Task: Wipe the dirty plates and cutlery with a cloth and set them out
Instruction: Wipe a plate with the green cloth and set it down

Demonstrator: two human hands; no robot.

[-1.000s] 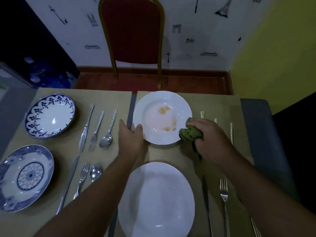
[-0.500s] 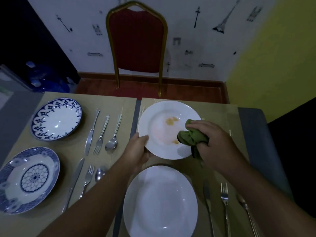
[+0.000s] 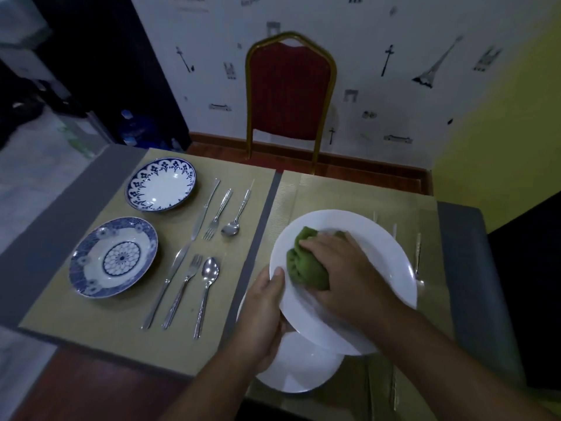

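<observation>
While the white plate (image 3: pixel 379 253) is held up over the right placemat (image 3: pixel 334 192), with its near edge above the second white plate (image 3: pixel 303 369) that lies at its 6 o'clock, the main danger, as I judge it, is a slip. The support is only at one side, so a hard push of the wiping could turn the plate out of the grip and drop it on the lower one, and both could chip. The left hand (image 3: pixel 264 317) grips the rim at the plate's 9 o'clock, thumb on top and fingers curled beneath. The right hand (image 3: pixel 343 268) is cupped over the green cloth (image 3: pixel 303 265), fingers bent round it, and presses it on the plate's left half. A wide stroke toward 3 o'clock could also knock the cutlery (image 3: pixel 419 253) lying just beside that rim. The plate is round and has no true long axis; its face points up, somewhat tilted, and it shows as an oval running from 10 to 4 o'clock. The bunched cloth is long from about 12 to 5 o'clock.
</observation>
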